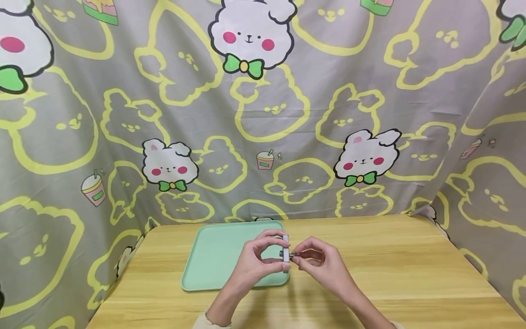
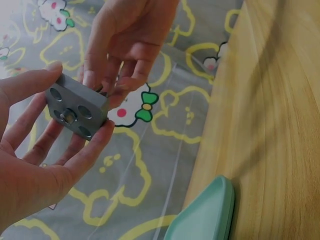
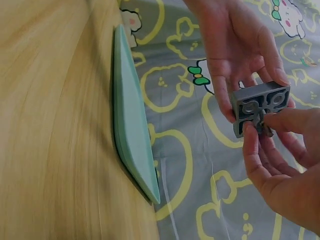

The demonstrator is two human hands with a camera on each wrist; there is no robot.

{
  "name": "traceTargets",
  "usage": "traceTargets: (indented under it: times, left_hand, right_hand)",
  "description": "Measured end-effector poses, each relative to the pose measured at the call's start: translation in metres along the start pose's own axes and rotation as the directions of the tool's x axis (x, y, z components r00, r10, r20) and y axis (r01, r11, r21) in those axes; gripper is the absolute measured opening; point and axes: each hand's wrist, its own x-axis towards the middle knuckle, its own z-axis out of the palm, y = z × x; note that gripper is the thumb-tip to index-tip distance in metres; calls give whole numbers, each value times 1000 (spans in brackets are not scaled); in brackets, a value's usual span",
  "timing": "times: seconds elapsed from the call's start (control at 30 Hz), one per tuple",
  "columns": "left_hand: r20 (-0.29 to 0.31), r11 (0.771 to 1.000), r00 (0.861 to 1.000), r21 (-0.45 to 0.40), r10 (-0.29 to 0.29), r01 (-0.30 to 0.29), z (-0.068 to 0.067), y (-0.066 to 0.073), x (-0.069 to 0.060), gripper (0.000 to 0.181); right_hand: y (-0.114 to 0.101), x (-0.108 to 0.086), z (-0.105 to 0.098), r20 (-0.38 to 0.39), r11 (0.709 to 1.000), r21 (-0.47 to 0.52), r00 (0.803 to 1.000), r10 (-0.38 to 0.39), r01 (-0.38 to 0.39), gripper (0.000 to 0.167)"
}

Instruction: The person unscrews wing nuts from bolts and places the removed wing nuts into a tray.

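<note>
A grey square block (image 2: pixel 76 102) with round holes near its corners is held above the table. My left hand (image 1: pixel 250 262) grips it by opposite edges, thumb on one and fingertips on the other. A short metal stud (image 2: pixel 68 116) stands out from the middle of its smooth face. On the ribbed, hollowed face, my right hand (image 1: pixel 326 260) pinches a small metal piece (image 3: pixel 266 131) at the block's centre between thumb and forefinger. Those fingertips partly cover the piece, so its exact kind is unclear.
A mint green tray (image 1: pixel 218 256) lies on the wooden table (image 1: pixel 394 269), partly under and behind the left hand. A grey patterned curtain (image 1: pixel 304 119) hangs around the table's back and sides.
</note>
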Motion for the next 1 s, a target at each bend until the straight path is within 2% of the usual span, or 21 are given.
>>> traceTargets:
  times: [0.13,0.23,0.33,0.43,0.57,0.73,0.83,0.87,0.9,1.0]
  left_hand:
    - [-7,1000,1000,-4,-12,12,-1,1,0,37]
    - [-6,1000,1000,-7,-13,13,-1,1,0,38]
    - [-7,1000,1000,-5,-3,3,-1,1,1,38]
    - [-9,1000,1000,2,6,-6,-2,1,1,38]
    - [-11,1000,1000,2,4,-4,-2,1,2,38]
    - [-13,1000,1000,-14,-14,14,-3,1,1,39]
    - [-9,1000,1000,-27,-14,14,-4,1,0,40]
    - [-9,999,1000,-30,-14,14,-4,1,0,40]
    - [-9,999,1000,-34,-12,11,-4,0,0,40]
    - [-7,999,1000,-40,-6,6,-5,0,0,40]
  right_hand:
    - [3,-1,2,-13,986,-91,990,-140,139,16]
    - [4,-2,2,-16,952,-158,964,-267,261,21]
    - [5,-2,3,-9,899,-210,919,-394,384,29]
    - [6,0,2,13,819,-273,854,-521,504,36]
    - [10,3,1,49,725,-331,778,-626,605,40]
    - [11,6,0,98,667,-363,739,-667,650,44]
    - [9,6,0,118,663,-373,742,-660,649,44]
    - [8,5,0,115,686,-359,759,-640,633,43]
    - [7,4,0,110,718,-332,781,-614,612,41]
    - [4,1,-1,84,852,-211,877,-473,480,33]
